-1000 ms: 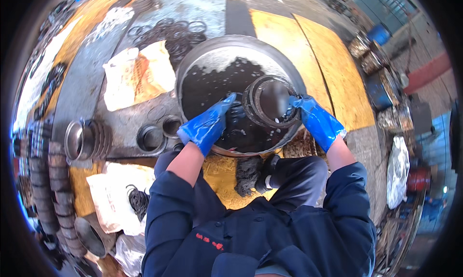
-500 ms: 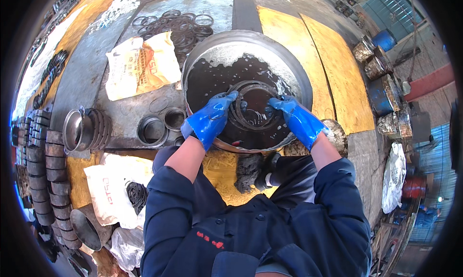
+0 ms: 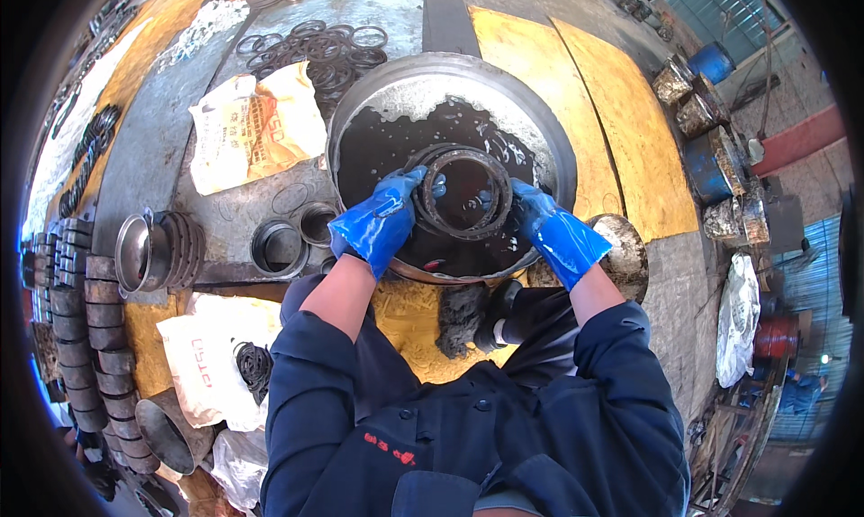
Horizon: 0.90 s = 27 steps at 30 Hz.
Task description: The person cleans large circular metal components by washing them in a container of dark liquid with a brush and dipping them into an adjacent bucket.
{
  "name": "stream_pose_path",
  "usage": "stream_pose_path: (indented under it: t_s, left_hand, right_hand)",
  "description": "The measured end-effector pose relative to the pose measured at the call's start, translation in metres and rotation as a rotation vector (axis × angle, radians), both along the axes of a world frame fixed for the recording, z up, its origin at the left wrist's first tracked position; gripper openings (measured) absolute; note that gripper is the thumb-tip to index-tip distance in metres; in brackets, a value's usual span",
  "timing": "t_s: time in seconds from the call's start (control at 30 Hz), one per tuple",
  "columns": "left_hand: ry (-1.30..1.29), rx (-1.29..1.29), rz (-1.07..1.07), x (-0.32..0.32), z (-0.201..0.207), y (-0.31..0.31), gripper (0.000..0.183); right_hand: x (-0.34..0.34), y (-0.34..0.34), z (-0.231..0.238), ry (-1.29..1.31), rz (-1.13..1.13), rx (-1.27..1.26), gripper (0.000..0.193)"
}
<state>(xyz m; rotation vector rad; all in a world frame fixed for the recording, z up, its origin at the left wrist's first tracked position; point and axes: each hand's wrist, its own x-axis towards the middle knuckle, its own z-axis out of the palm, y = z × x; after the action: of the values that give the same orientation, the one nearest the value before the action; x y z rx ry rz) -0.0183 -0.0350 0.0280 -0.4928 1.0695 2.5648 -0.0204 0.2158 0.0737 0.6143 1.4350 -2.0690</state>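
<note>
In front of me stands a wide, round metal basin [image 3: 562, 139] holding dark, bubbly liquid [image 3: 382, 143]. Over the liquid I hold a dark ring [image 3: 465, 233], apparently metal and wet, with what looks like a second ring overlapping behind its left side. My left hand [image 3: 382, 206], in a blue rubber glove, closes on the left side with its thumb on top. On the opposite side, my right hand [image 3: 540, 218], gloved alike, has its fingers around the rim. Some fingertips show through the ring's opening; the others are hidden.
Many dark rings [image 3: 337, 53] lie heaped beyond the basin's left. A printed sack [image 3: 256, 125] rests nearby, with short metal cylinders [image 3: 279, 247] closer. Another sack [image 3: 211, 346] and stacked dark cylinders [image 3: 112, 337] stand at left. Stained drums [image 3: 711, 166] line the right.
The ring has turned and tilted, so its round opening faces up more fully. My right hand has shifted lower along its side. The whole view has slid slightly.
</note>
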Motion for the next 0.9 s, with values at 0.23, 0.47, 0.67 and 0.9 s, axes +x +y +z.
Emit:
stream_pose_path:
  t_s: [0.23, 0.47, 0.67, 0.9]
  left_hand:
    - [-0.031, -0.103, 0.043, -0.006, -0.003, -0.007, 0.022]
    - [-0.01, -0.073, 0.062, -0.012, -0.005, -0.009, 0.022]
    - [-0.055, -0.051, 0.119, -0.011, -0.004, -0.01, 0.024]
    - [0.077, -0.025, 0.122, 0.0, 0.009, -0.006, 0.024]
  right_hand:
    - [0.001, 0.012, -0.005, 0.125, 0.15, -0.027, 0.029]
    - [0.001, 0.014, -0.014, 0.116, 0.102, -0.127, 0.024]
    - [0.014, -0.018, 0.016, 0.122, 0.025, -0.017, 0.021]
    - [0.021, -0.011, 0.042, 0.459, 0.22, 0.42, 0.041]
